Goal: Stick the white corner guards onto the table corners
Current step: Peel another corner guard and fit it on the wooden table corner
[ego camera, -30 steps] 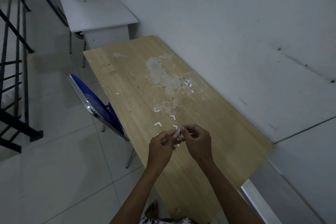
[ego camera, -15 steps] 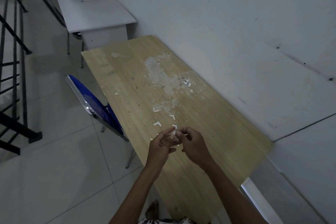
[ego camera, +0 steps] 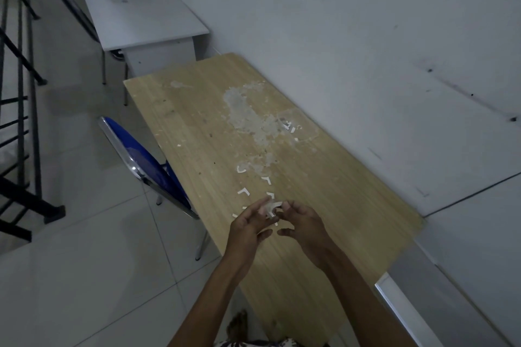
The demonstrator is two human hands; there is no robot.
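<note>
Over the near half of the wooden table [ego camera: 324, 191], my left hand [ego camera: 248, 227] holds a small white corner guard [ego camera: 271, 206] at its fingertips. My right hand [ego camera: 306, 222] hovers just to the right with its fingers loosely curled, thumb apart from the index, and the index tip close to the guard's end. Several more white corner guards lie loose on the table beyond my hands, among them one [ego camera: 244, 192] to the left and another [ego camera: 267, 180] further back. Small white scraps [ego camera: 290, 128] lie near the wall.
A pale worn patch [ego camera: 248, 118] marks the tabletop. A blue chair [ego camera: 146, 160] stands against the table's left side. A white desk [ego camera: 141, 8] sits beyond the far end, with a black stair railing [ego camera: 19, 121] at far left. The wall runs along the table's right side.
Both hands pinched the guard together before. Now they have drawn slightly apart, the fingers have spread, and the guard stays at my left fingertips.
</note>
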